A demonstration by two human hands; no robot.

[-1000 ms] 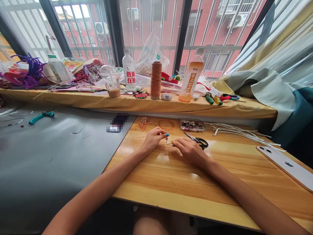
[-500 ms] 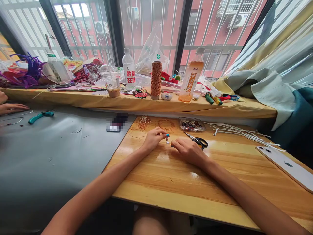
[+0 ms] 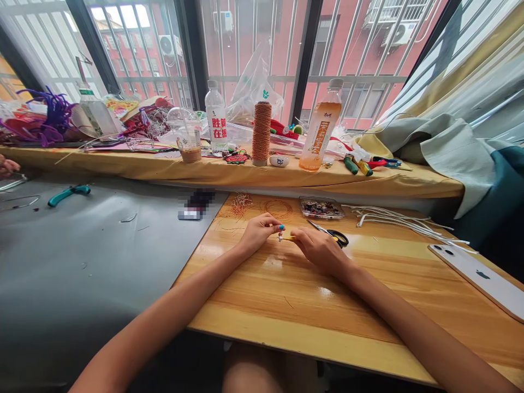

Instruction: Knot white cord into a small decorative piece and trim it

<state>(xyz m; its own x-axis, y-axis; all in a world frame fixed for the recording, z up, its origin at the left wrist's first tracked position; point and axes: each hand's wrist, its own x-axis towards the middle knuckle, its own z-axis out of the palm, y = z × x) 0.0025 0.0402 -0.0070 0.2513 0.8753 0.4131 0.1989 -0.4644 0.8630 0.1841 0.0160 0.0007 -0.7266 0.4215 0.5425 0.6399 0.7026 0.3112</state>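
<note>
Two bare hands are occupied, head view. Small white piece (image 3: pixel 280 238) is located between them over the wooden board (image 3: pixel 245 305); whether the board is touched can't be told. Its upper end appears pinched by the left hand (image 3: pixel 259 232), thumb against forefinger; exact contact too small to make out. Slim yellow stick (image 3: pixel 289 238) is gripped by the right hand (image 3: pixel 321 250), fingers closed round it, end aimed at the piece; contact unclear. Scissors (image 3: pixel 339 238) are partly hidden behind the right hand. Step in hand, as judged: detail work on the piece. Firm left pinch and small, guided stick motion are called for next
</note>
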